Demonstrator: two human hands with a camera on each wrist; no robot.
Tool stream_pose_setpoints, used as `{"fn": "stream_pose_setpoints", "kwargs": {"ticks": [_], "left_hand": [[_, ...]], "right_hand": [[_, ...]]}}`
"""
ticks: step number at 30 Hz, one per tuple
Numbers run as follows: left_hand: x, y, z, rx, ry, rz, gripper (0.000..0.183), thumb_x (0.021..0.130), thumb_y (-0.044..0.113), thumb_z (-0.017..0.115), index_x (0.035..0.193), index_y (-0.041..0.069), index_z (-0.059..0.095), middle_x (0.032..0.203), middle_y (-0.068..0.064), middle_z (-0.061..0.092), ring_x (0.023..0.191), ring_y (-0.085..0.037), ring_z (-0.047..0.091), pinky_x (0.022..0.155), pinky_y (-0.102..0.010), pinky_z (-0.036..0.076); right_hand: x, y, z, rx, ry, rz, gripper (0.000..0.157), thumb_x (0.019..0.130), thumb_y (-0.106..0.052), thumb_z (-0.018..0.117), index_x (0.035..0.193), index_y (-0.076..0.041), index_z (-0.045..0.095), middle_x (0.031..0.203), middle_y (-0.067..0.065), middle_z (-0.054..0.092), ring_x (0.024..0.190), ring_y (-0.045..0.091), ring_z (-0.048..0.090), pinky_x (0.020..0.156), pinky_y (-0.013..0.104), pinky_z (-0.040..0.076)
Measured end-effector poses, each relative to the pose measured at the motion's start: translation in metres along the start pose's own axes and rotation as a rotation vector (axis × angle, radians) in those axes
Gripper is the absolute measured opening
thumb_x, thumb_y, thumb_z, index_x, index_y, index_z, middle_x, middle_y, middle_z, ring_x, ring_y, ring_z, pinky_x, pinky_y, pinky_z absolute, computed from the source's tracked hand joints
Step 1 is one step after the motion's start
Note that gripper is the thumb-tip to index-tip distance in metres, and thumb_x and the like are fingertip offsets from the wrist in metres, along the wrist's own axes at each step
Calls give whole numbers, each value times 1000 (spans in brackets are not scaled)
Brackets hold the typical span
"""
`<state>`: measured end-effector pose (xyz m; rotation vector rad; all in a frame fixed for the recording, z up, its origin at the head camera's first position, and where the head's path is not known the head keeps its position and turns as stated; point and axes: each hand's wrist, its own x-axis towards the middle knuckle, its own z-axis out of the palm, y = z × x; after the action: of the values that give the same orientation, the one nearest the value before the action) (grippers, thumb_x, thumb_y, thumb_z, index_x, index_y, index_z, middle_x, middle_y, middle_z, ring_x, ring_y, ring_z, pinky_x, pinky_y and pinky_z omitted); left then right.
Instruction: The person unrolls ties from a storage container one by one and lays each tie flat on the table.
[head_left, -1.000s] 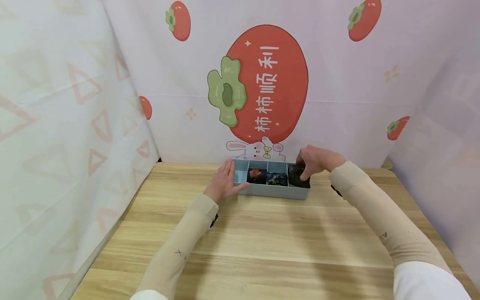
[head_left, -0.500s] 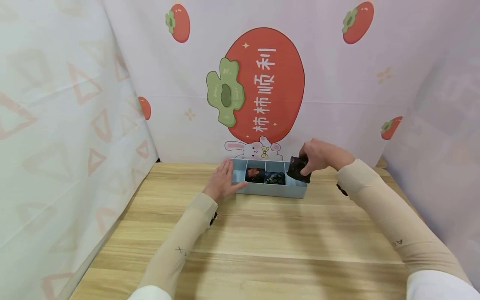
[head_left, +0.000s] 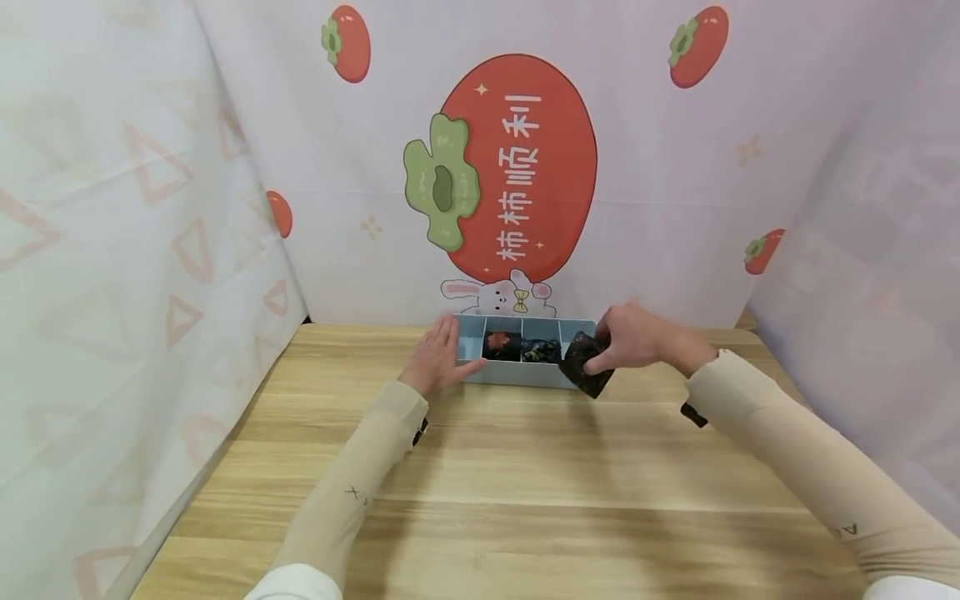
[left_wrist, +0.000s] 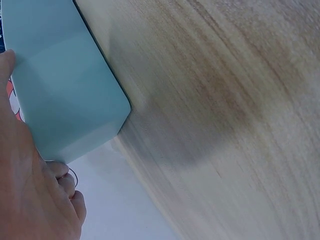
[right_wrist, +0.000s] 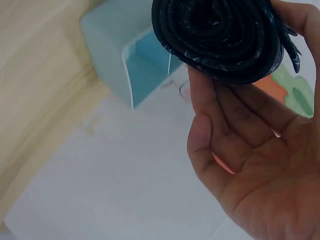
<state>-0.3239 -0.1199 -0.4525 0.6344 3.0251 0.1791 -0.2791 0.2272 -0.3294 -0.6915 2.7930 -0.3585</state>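
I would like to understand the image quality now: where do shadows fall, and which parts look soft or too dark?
Head view: lettering crisp, soft shadows streak the wooden table; left wrist view: a grey shadow spreads beside the blue box; right wrist view: table grain looks soft, and the rolled cloth is very dark, though its spiral folds remain readable.

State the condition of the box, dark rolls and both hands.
Pale blue, rectangular four-compartment box: upright, open.
Black cloth roll with orange motif: in second compartment from left.
Navy cloth roll with green pattern: in third compartment.
Dark, faintly patterned cloth roll: coiled, held.
Right hand: gripping that roll.
Left hand: touching box's left end.
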Motion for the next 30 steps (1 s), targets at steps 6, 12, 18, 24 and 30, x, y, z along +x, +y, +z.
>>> {"fn": "stream_pose_setpoints", "kwargs": {"ticks": [6, 12, 18, 24, 30], "left_hand": [[0, -2, -1, 13, 7, 7, 105, 103, 71, 42, 165, -10, 15, 175, -26, 14, 165, -38, 12, 135, -46, 18], [3, -4, 3, 2, 9, 12, 106, 103, 70, 44, 164, -10, 15, 175, -27, 14, 165, -38, 12, 135, -47, 17], [6, -2, -1, 7, -4, 5, 107, 102, 73, 42, 165, -8, 14, 176, -25, 13, 166, -37, 11, 136, -46, 16], [7, -2, 0, 16, -5, 13, 109, 102, 75, 40, 165, -8, 13, 176, -25, 12, 166, -37, 11, 136, -46, 16], [6, -5, 2, -2, 4, 11, 107, 103, 73, 41, 165, -9, 11, 176, -26, 11, 166, -37, 9, 136, -46, 14]], "right_hand": [[-2, -12, 32, 111, 10, 64, 36, 82, -45, 79, 70, -12, 70, 62, -3, 60, 58, 11, 49, 55, 25, 41], [-3, -23, 70, 208, 97, 126, 55, 78, -44, 81, 50, -20, 40, 52, -10, 25, 52, 8, 20, 51, 25, 18], [-2, -32, 94, 249, 105, 217, 57, 77, -47, 81, 48, -20, 41, 49, -10, 27, 50, 8, 22, 50, 25, 21], [0, -38, 110, 262, 109, 275, 58, 75, -51, 83, 48, -19, 43, 47, -10, 31, 49, 9, 28, 49, 25, 26], [4, -43, 121, 261, 102, 317, 60, 77, -55, 84, 49, -19, 45, 48, -9, 32, 49, 10, 31, 49, 26, 26]]}}
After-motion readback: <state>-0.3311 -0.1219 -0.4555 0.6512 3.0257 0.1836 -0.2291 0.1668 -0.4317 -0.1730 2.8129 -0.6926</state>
